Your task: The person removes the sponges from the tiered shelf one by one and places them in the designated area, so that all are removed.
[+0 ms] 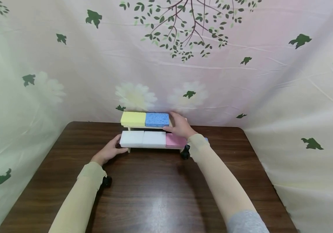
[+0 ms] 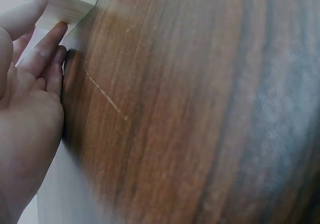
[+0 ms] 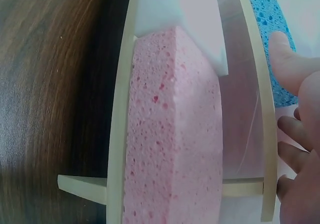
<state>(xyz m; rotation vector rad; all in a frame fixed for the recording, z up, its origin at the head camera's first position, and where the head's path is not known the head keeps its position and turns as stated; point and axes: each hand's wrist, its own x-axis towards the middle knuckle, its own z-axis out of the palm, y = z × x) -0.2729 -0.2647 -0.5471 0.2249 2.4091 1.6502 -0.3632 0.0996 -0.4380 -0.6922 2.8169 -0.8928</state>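
Observation:
A two-tier wooden rack [image 3: 269, 149] stands against the back cloth. On its upper tier, a yellow sponge [image 1: 133, 118] sits beside a blue sponge [image 1: 157, 119]. My right hand [image 1: 181, 125] holds the blue sponge at its right end; in the right wrist view the thumb lies on the sponge's face. On the lower tier are two white sponge blocks [image 1: 132, 139] and a pink sponge [image 3: 155, 129], partly covered by my right wrist in the head view. At the rack's left end, my left hand [image 1: 110, 150] grips the wooden frame, some fingers hidden behind it.
A brown wooden table [image 1: 155, 194] carries the rack near its back edge. Printed cloth [image 1: 90, 81] hangs behind and on both sides. A blue bit [image 1: 206, 139] shows past my right sleeve. Black wrist cameras [image 1: 107, 181] sit under both wrists.

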